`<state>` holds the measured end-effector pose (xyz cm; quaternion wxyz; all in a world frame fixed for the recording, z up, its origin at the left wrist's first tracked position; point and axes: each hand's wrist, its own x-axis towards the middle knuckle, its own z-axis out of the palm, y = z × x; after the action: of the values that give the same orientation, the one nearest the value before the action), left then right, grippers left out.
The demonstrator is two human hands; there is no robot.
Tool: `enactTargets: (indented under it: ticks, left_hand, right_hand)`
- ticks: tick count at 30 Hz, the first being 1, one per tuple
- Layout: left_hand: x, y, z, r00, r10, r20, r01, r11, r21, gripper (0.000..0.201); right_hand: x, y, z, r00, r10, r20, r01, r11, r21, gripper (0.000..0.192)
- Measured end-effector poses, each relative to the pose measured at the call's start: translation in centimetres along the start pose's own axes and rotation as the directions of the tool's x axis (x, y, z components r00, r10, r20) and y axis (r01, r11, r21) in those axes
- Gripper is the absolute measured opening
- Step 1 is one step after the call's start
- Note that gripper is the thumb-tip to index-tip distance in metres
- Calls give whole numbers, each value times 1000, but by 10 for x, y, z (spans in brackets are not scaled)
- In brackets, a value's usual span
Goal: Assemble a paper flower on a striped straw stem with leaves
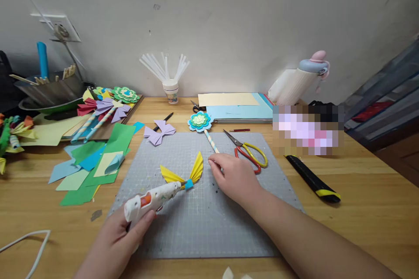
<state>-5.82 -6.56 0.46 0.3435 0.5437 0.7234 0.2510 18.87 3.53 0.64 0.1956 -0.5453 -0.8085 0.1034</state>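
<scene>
Our left hand (121,235) grips the glue gun (152,198), nozzle touching the yellow bow's (186,174) blue centre on the mat (203,222). Our right hand (234,178) pinches the striped straw (212,141), keeping the flower (199,121) stick ready beside it.

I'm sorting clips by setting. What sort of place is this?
Most likely a home paper-craft desk: a gridded cutting mat, a glue gun in the left hand, scissors, cut coloured paper and finished paper flowers on a wooden table against a wall.
</scene>
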Motion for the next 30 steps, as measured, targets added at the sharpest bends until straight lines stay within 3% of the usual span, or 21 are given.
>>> enactTargets:
  ticks: [7, 19, 30]
  left_hand:
    - [3, 1, 2, 994, -105, 34, 105, 994, 11, 59]
    - [7, 0, 4, 1000, 16, 20, -19, 988, 154, 53]
    - [5, -2, 4, 1000, -20, 20, 16, 982, 187, 55]
  right_hand:
    - [3, 3, -3, 999, 35, -18, -35, 999, 39, 22]
    - [5, 8, -5, 997, 79, -25, -77, 995, 69, 23]
    - [6, 7, -6, 996, 88, -25, -86, 994, 73, 23]
